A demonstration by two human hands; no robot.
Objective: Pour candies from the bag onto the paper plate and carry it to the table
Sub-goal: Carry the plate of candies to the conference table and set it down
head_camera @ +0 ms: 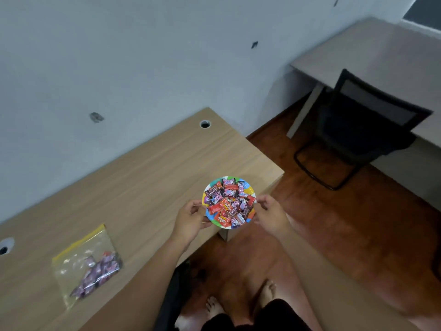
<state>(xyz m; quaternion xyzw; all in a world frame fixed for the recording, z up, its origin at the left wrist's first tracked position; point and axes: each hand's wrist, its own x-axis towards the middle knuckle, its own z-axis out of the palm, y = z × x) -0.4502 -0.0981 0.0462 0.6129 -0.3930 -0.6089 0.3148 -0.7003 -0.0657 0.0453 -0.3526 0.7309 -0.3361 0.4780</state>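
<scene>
Far left of the grip, one grommet hole (pixel 6 246) sat at the desk's edge of view. To its right lay one clear zip bag (pixel 87 263) with a yellow seal strip, flat on the desk (pixel 133 177), well apart from both hands; a cluster of purple-wrapped candies remained in its lower corner — too jumbled to count.

One left hand (pixel 189 219) gripped the plate (pixel 249 188) at its left rim, thumb on top of the edge and fingers curled beneath. The single round paper plate, with a multicoloured rim, was held level between the two hands, above the desk's near right corner and partly past its edge. It carried a heap of wrapped candies (pixel 229 203): purple-pink ones and at least three red-orange ones, the full count unclear because they overlapped.

One right hand (pixel 269 213) pinched the plate's right rim, thumb above and fingers under — both hands closed on the plate.

Beyond the plate, a second grommet hole (pixel 205 124) sat near the desk's far edge. Below the hands, two bare feet (pixel 241 299) stood on the wooden floor. To the right of the grip, well apart, stood one black chair (pixel 358 130) tucked at a second, paler table (pixel 372 46).
</scene>
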